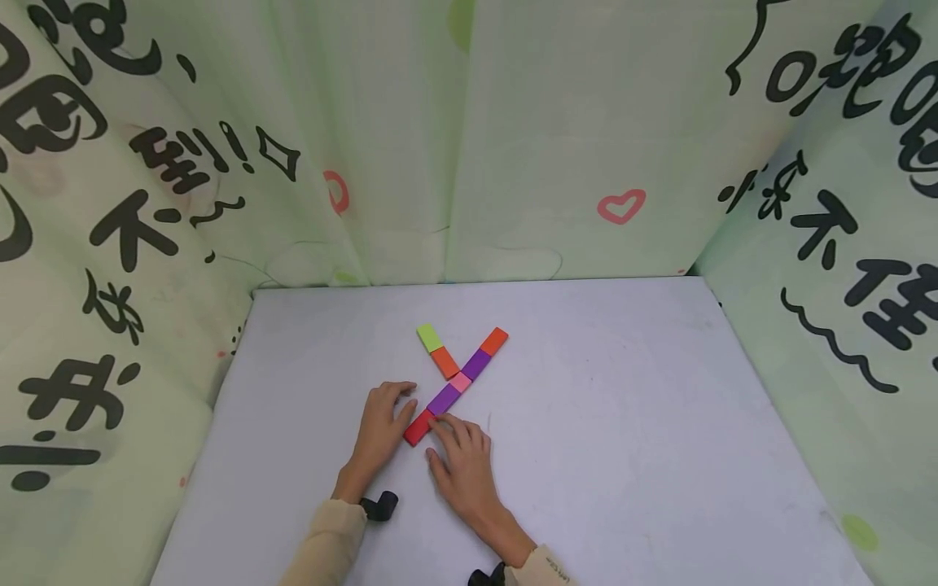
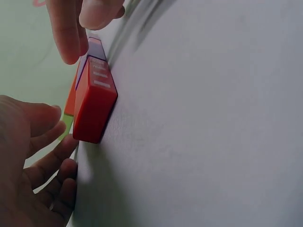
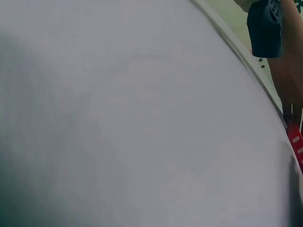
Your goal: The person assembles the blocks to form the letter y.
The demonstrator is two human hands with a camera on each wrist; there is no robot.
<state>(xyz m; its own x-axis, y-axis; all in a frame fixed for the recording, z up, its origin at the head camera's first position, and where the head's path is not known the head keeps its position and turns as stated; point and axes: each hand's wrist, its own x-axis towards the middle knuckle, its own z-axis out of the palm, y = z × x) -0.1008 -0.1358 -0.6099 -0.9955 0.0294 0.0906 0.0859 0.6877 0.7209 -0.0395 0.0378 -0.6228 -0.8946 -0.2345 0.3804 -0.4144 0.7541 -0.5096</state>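
Observation:
Flat coloured blocks form a Y-like shape on the table. Its long diagonal runs from a red block (image 1: pixel 419 427) through a purple block (image 1: pixel 444 399), a pink block (image 1: pixel 460 382) and a second purple block (image 1: pixel 477 364) to an orange block (image 1: pixel 494 341). A short branch has another orange block (image 1: pixel 444 363) and a lime green block (image 1: pixel 429 337). My left hand (image 1: pixel 381 427) is beside the red block's left side, fingers loosely bent, holding nothing. My right hand (image 1: pixel 465 472) has its fingertips at the red block's right end, by the purple one; contact is unclear.
A white table (image 1: pixel 623 456) lies under the blocks. Pale green curtains (image 1: pixel 528 146) with black writing surround its back and sides. A dark wrist camera (image 1: pixel 381 506) sits on the left wrist, and another (image 1: pixel 487 576) on the right.

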